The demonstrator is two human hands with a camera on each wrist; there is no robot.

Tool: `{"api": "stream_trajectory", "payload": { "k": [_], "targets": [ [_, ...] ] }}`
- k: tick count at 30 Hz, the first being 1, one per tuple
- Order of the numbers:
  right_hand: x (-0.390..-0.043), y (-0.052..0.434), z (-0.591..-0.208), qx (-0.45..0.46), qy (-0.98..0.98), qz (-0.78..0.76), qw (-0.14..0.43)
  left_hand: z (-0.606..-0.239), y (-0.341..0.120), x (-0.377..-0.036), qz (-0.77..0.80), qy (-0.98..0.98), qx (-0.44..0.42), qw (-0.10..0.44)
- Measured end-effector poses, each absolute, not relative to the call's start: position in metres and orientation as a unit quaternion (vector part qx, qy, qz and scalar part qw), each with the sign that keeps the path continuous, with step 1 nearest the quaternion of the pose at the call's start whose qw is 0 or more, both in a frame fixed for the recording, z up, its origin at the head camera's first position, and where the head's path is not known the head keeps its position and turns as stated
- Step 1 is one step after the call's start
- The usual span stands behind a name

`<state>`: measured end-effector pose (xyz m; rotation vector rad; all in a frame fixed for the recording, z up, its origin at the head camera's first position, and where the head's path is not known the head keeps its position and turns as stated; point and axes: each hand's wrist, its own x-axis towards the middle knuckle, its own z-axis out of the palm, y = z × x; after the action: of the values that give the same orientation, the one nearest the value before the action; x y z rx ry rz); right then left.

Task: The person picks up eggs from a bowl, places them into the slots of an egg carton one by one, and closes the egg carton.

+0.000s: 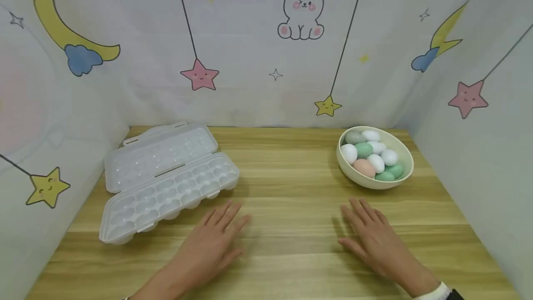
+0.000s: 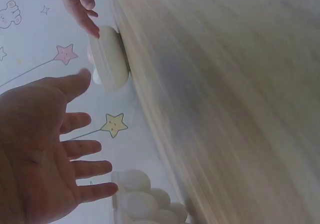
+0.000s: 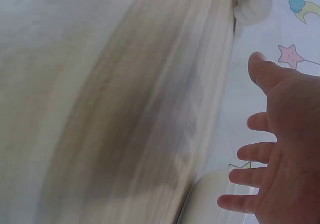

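Observation:
My left hand (image 1: 211, 243) hovers with spread, straight fingers just in front of a clear plastic egg carton (image 1: 170, 196). The carton lies with its lid folded back on the left of the table, and its cups hold nothing. On the right, my right hand (image 1: 376, 244) has its fingers extended, short of a cream bowl (image 1: 370, 182) and holding nothing. White, green, grey-green and one peach egg (image 1: 364, 168) are heaped in the bowl. Both palms show bare in the wrist views, the left hand (image 2: 45, 149) and the right hand (image 3: 295, 144) alike.
A wood-grain table (image 1: 287, 175) spans the space between carton and bowl. White cloth walls (image 1: 250, 27) printed with stars, a moon and a rabbit close off the back and both sides. The carton's lid (image 1: 162, 152) reaches close to the left wall.

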<state>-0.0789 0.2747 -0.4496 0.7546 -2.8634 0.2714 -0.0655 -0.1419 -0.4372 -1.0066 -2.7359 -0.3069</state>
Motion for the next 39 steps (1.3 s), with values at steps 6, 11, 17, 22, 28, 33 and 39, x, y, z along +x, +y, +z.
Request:
{"api": "stream_trajectory", "payload": {
  "k": [6, 11, 17, 22, 28, 33, 39],
  "targets": [
    [-0.101, 0.256, -0.443, 0.281, -0.95, 0.095, 0.101, -0.422, -0.153, -0.064, -0.137, -0.933, -0.281, 0.179],
    [-0.119, 0.231, -0.433, 0.299, -0.943, 0.104, 0.1, -0.407, -0.168, -0.064, -0.152, -0.942, -0.215, 0.21],
    [-0.138, 0.197, -0.42, 0.305, -0.942, 0.113, 0.081, -0.394, -0.197, -0.069, -0.164, -0.937, -0.16, 0.265],
    [-0.153, 0.164, -0.406, 0.301, -0.945, 0.12, 0.045, -0.381, -0.226, -0.073, -0.192, -0.936, -0.071, 0.287],
    [-0.176, 0.123, -0.391, 0.303, -0.938, 0.166, 0.009, -0.366, -0.272, -0.077, -0.238, -0.948, 0.084, 0.193],
    [-0.2, 0.093, -0.388, 0.289, -0.928, 0.232, -0.042, -0.366, -0.307, -0.083, -0.268, -0.944, 0.164, 0.103],
    [-0.223, 0.062, -0.386, 0.272, -0.916, 0.283, -0.079, -0.37, -0.332, -0.082, -0.281, -0.942, 0.175, 0.061]
  ]
}}
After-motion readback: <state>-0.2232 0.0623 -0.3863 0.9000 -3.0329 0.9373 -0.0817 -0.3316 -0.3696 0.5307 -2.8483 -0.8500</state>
